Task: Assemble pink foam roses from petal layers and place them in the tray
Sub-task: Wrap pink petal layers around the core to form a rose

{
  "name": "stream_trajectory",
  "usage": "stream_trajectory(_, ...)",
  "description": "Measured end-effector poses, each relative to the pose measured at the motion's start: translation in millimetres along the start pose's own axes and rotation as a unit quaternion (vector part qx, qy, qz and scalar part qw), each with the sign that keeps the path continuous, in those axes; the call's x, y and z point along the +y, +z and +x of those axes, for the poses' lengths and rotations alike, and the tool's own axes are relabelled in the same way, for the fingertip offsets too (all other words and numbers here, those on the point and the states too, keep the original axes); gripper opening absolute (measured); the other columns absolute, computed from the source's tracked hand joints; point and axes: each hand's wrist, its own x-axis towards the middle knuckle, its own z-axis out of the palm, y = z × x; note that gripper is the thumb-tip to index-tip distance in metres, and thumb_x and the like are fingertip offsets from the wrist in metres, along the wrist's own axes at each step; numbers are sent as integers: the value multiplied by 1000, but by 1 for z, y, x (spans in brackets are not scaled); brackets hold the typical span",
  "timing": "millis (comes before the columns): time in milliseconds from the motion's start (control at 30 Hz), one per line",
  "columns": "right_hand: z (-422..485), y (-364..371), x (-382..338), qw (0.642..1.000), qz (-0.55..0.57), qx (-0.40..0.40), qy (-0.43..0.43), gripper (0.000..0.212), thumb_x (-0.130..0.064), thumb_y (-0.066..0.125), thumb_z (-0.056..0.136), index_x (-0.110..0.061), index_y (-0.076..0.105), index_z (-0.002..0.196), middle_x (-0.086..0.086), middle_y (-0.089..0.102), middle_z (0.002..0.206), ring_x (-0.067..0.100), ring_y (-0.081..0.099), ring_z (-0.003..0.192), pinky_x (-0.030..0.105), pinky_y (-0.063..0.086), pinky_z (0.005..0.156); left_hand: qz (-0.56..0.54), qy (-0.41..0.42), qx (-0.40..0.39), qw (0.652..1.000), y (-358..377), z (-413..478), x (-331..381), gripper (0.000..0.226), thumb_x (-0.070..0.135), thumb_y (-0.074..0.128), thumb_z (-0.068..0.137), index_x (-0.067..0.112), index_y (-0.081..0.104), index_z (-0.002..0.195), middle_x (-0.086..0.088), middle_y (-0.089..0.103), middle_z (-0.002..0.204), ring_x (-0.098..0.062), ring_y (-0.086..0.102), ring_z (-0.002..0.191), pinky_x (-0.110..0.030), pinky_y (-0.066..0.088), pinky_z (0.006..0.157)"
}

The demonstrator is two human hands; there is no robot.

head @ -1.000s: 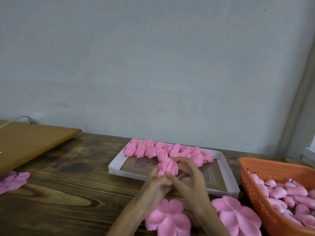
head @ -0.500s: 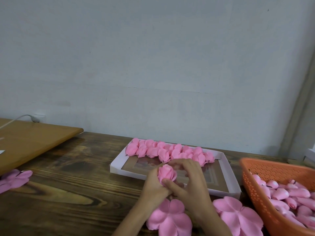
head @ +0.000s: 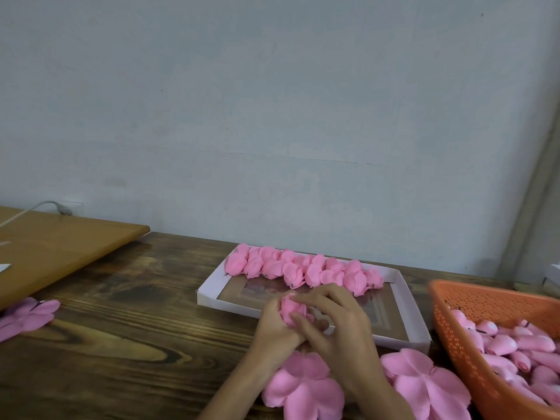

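Rose (head: 291, 312) wrapped tighter than second ago, lowered slightly, held over near rim of tray (head: 407, 307). Cupped by curled left hand (head: 274, 328); pinched on top by right hand (head: 339, 325).

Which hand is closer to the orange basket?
Right. The right hand grips the foam rose on the side facing the orange basket. The left hand grips the rose's other side, farther from the basket.

Dark wooden table (head: 121, 359) carries white tray (head: 230, 305), orange basket (head: 454, 338), flat petal layers (head: 303, 386) — and tan board (head: 60, 253).
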Motion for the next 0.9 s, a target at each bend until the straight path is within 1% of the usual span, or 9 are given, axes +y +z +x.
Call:
stream_trajectory(133,0,-1,-1,1000,-13,-4,-5,17,-40,70,91,-38,78,106,-20,58,102,5,60,97,23,51,75,18,33,-23,999,0,0,2,13,18,77,63,25,67,60,2,62,60,-10,60,57,-23,49,51)
stream_trajectory(200,0,-2,-2,1000,-19,-10,-9,19,-44,65,92,-40,77,107,-21,57,103,5,59,99,24,50,76,18,37,-26,999,0,-1,3,10,29,79,59,24,71,64,-1,63,62,-16,59,58,-25,48,51)
stream_trajectory(300,0,-3,-3,999,-18,-23,-13,23,-47,60,94,-41,76,110,-22,55,104,6,58,100,26,52,75,20,32,-25,999,-1,-1,2,14,32,78,59,24,78,71,-3,69,67,-17,64,63,-28,51,55)
stream_trajectory(433,0,-3,-2,999,-14,-35,-7,26,-50,58,98,-34,78,105,-21,53,106,12,60,96,35,57,71,43,34,-38,998,-1,0,1,10,30,72,61,25,65,57,1,55,54,-13,52,48,-23,43,45)
stream_trajectory(533,-1,-3,-3,999,12,-50,1,25,-49,54,102,-39,75,111,-21,54,111,12,62,103,28,54,79,19,8,-30,999,-3,1,0,13,30,79,65,23,68,63,-5,57,59,-18,53,48,-24,44,44)
stream_trajectory(600,0,-4,-5,995,89,-27,46,23,-41,52,105,-43,71,118,-15,62,115,13,64,108,22,51,85,-19,-21,-13,1000,-8,2,-1,26,30,88,66,18,65,69,-10,54,59,-21,49,44,-25,40,43)
stream_trajectory(667,2,-4,-6,980,167,12,108,20,-30,58,105,-42,69,115,-11,69,111,13,67,104,24,53,81,-55,-40,-6,998,-14,5,-2,40,36,93,67,16,58,69,-7,46,56,-19,41,39,-22,33,41)
stream_trajectory(767,4,-3,-4,966,205,7,157,17,-17,68,99,-33,73,96,-9,76,95,12,71,90,39,58,74,-101,-47,-7,994,-18,8,1,47,46,91,70,15,56,65,-5,46,56,-14,38,37,-19,29,39)
stream_trajectory(900,1,1,-7,972,187,-20,140,6,-31,77,83,-34,73,87,-10,76,87,14,70,76,32,56,65,-135,-66,-3,989,-16,9,2,56,61,91,69,16,57,65,-5,44,52,-11,34,37,-19,27,45)
